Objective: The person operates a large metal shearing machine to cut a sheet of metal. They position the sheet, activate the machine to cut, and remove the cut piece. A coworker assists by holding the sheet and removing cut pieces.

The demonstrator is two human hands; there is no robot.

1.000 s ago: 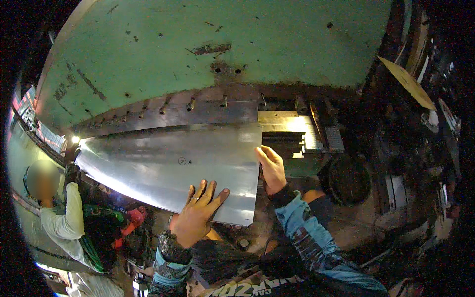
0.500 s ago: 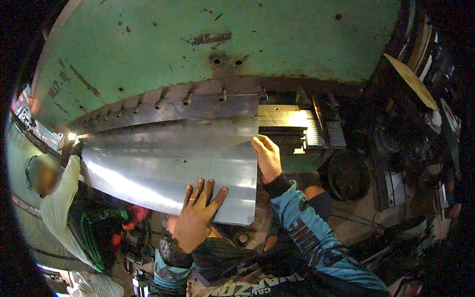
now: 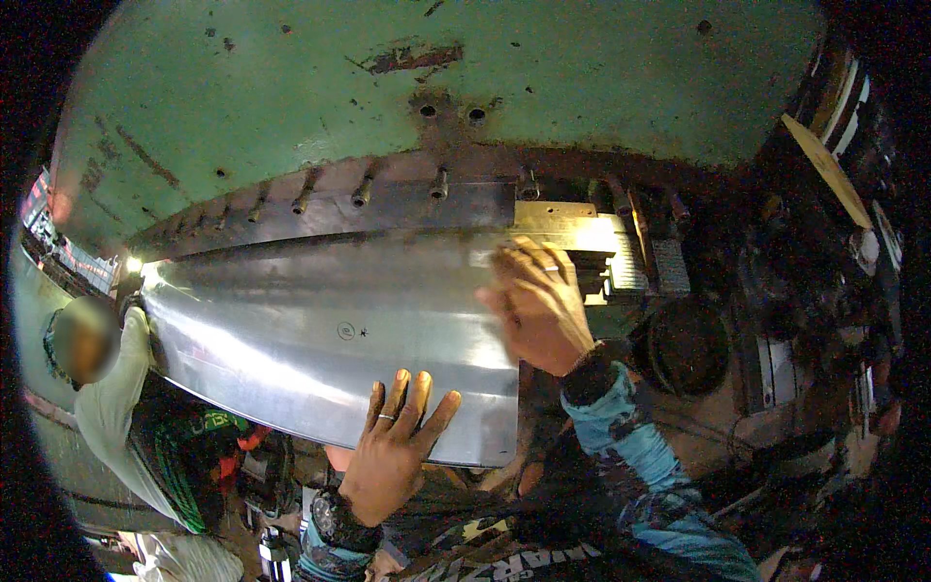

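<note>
A large shiny metal sheet point(image 3: 291, 320) lies in front of a green machine, its far edge against the dark metal bar. It bears a small circled mark. My left hand point(image 3: 393, 451) rests flat on the sheet's near part, fingers spread, a ring on one finger. At the sheet's right edge is my right hand point(image 3: 543, 310), fingers stretched out and partly blurred; whether it touches the metal I cannot tell. The sheet's left end lies by a co-worker's arm point(image 3: 139, 335); that person's hand is hard to make out.
The green machine body point(image 3: 582, 78) fills the top, with a row of bolts point(image 3: 361, 191) along the dark bar point(image 3: 407, 206). To the right are brightly lit metal blocks point(image 3: 621, 257) and a dark round container point(image 3: 684, 344). A co-worker in a light long-sleeved top point(image 3: 107, 412) stands left.
My right hand has let go of the sheet's right edge and moved up over its far right corner. The sheet's near edge appears slightly lower in view. My left hand still lies on it.
</note>
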